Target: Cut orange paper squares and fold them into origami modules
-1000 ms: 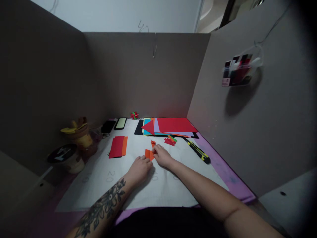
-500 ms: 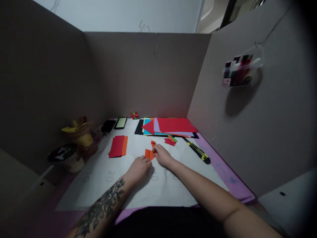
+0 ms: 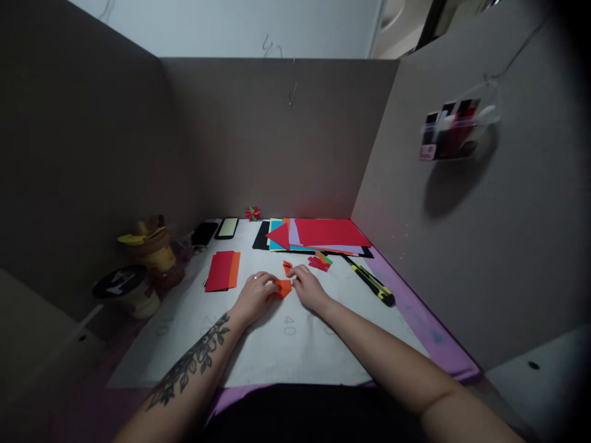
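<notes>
My left hand (image 3: 255, 297) has its fingers closed on the left edge of a small orange paper piece (image 3: 283, 289) lying on the white sheet (image 3: 258, 363). Just right of that piece is my right hand (image 3: 308, 287), fingers bent together, the tips by its upper right corner; whether they pinch anything is too small to tell. A smaller folded orange piece (image 3: 287, 267) sits beyond the fingertips. Red and green folded strips (image 3: 319, 263) lie behind my right hand.
Red and orange rectangles (image 3: 221, 272) lie left. A cutter knife (image 3: 372, 282) is at right. Coloured sheets (image 3: 327, 232), a paper star (image 3: 253, 213) and a phone (image 3: 227, 227) sit at the back. Tubs (image 3: 127, 289) stand at far left, between grey walls.
My left hand has moved up and left, now at the left edge of the orange piece. My right hand has shifted slightly right, away from the piece's middle.
</notes>
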The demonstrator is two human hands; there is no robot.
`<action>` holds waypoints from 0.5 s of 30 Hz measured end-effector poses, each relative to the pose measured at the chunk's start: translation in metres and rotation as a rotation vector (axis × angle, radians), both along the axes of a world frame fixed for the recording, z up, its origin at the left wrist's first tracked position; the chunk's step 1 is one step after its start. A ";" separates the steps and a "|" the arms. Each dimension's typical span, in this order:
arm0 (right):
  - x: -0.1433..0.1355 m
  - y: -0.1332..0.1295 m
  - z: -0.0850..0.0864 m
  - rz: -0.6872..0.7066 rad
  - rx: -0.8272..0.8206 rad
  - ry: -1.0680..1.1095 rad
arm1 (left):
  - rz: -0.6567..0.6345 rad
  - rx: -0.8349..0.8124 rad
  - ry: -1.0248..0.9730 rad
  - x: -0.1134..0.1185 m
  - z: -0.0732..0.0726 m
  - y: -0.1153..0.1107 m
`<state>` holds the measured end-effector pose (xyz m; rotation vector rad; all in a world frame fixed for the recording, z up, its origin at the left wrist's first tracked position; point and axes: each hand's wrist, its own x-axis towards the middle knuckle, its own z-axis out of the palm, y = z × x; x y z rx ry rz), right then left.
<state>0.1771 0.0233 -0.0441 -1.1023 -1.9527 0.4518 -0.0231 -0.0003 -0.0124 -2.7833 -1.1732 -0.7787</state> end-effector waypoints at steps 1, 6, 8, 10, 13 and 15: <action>0.002 -0.002 0.002 0.034 0.033 0.005 | 0.003 0.015 0.013 0.000 0.001 -0.001; 0.004 -0.010 0.009 0.302 0.135 -0.168 | 0.038 0.012 0.134 -0.003 0.006 -0.006; 0.002 -0.011 0.009 0.340 0.158 -0.244 | 0.032 -0.030 0.162 -0.003 0.006 -0.007; -0.001 -0.011 0.008 0.342 0.165 -0.303 | 0.012 -0.084 0.161 -0.004 0.006 -0.006; -0.002 -0.009 0.007 0.332 0.147 -0.358 | -0.012 -0.169 0.111 -0.009 0.004 -0.003; -0.001 -0.008 0.007 0.332 0.127 -0.371 | -0.013 -0.216 0.063 -0.012 0.003 -0.001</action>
